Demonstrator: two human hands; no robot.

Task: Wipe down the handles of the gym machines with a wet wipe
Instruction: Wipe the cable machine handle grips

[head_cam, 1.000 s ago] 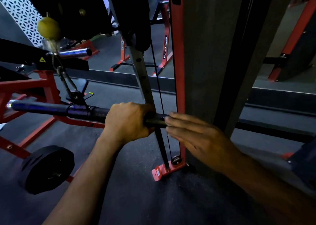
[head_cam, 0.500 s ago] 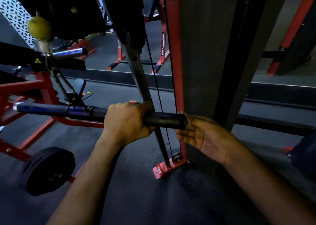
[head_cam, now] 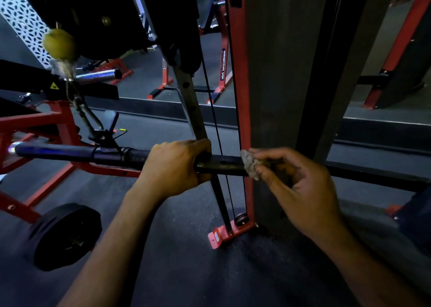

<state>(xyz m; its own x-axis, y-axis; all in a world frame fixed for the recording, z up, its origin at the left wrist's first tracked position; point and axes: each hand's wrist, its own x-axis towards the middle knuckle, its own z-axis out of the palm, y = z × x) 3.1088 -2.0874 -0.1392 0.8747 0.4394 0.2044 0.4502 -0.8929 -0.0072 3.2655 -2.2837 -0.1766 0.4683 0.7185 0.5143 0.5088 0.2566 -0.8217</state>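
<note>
Dim, grainy scene. Blue glare streaks the bar (head_cam: 70, 154); left of it, detail is soft. Wide-angle distortion bends uprights at frame edges.

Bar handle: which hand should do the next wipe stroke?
Right. The right hand already pinches the wet wipe against the end of the black bar handle. The left hand grips the bar, probably steadying it, and holds no wipe.

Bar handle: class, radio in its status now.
Left hand grips bar handle. Right hand pinches wipe at its end. Nothing in the way.
</note>
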